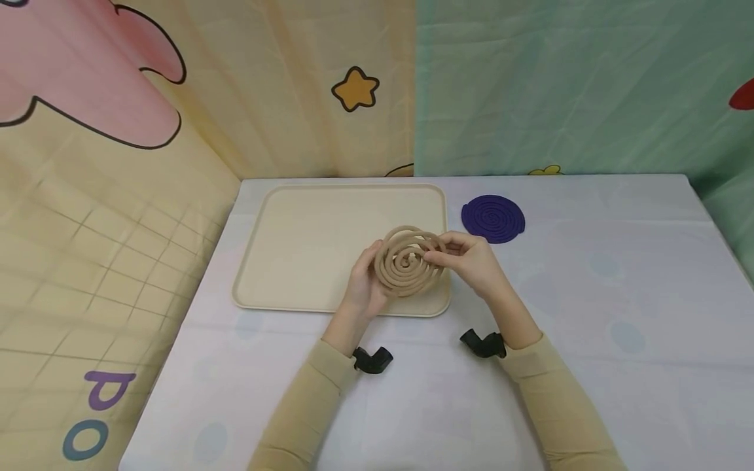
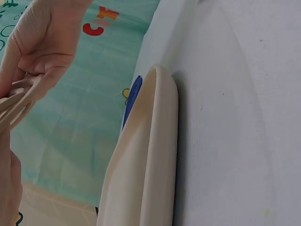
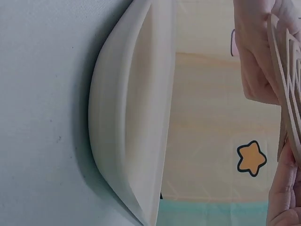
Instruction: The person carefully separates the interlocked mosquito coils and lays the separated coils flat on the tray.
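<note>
Hands meet over the near right corner of a cream tray (image 1: 306,248), and between them they hold a beige spiral mat (image 1: 409,260) lifted clear of the tray and tipped so its coiled face shows to the head camera. The left hand (image 1: 366,282) grips the mat's left and lower edge, fingers curled behind it and thumb at the front. The right hand (image 1: 471,258) pinches the mat's right edge, its fingertips (image 1: 438,252) reaching in over the outer rings. From the left wrist the mat (image 2: 19,99) shows edge-on as thin beige bands held against the right hand (image 2: 44,40), with the tray's rounded rim (image 2: 155,141) beside it on the bench. From the right wrist the mat's rings (image 3: 287,80) appear at the frame's right edge in front of the left hand (image 3: 256,52), and the tray (image 3: 127,117) lies to their left. The tray rests on a bench (image 1: 589,314) covered by a pale cloth. A dark purple spiral mat (image 1: 493,218) lies flat on the cloth just beyond the tray's right edge, well apart from both hands. Both sleeves are beige, each with a black camera mount at the wrist
</note>
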`<state>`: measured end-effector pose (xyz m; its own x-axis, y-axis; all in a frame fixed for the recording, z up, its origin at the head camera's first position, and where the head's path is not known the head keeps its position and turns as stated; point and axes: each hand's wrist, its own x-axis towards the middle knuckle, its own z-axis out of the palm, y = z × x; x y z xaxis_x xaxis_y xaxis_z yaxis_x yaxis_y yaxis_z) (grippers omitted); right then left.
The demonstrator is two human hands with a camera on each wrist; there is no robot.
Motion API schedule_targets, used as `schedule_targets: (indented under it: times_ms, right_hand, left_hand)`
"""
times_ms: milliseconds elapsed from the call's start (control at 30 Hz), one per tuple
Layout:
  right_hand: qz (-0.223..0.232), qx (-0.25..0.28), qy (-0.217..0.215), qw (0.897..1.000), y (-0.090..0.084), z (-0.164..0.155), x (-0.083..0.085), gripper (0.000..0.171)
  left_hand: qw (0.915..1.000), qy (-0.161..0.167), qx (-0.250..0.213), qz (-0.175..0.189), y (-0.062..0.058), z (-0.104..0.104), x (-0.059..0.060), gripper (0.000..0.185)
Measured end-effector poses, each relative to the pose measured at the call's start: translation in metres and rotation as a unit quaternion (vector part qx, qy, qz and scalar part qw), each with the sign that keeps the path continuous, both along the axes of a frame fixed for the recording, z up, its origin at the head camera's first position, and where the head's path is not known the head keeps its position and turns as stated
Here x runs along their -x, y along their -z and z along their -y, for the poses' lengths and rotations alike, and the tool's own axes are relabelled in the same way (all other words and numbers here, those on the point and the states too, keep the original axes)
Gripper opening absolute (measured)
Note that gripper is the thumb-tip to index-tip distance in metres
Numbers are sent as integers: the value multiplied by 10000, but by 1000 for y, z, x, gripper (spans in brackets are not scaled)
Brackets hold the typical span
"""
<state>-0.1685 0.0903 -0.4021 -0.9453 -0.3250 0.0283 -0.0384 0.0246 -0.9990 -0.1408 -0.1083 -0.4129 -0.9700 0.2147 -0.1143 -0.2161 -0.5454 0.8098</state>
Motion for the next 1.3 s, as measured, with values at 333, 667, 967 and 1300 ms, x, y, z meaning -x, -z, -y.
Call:
schedule_targets:
  times_ms: [333,667,967,1300]
  right_hand:
    - [-1214,-1190,-470,9843,-7,-2,-8,15]
    - [-837,-1409,-260,9861,-8,-6,-6,17]
    - [-580,-1400,-224,9882,-12,-6,-5,21]
    - [-77,-853,-230,9961,-9,-6,-2,20]
  left_hand:
    - [9912,949,884,253,-6,13,5,28]
    - [9915,1111,612,-276,-5,13,4,22]
    - [9902,1121,541,-637,-4,15,7,22]
    - [9934,495,287,-991,8,7,5,19]
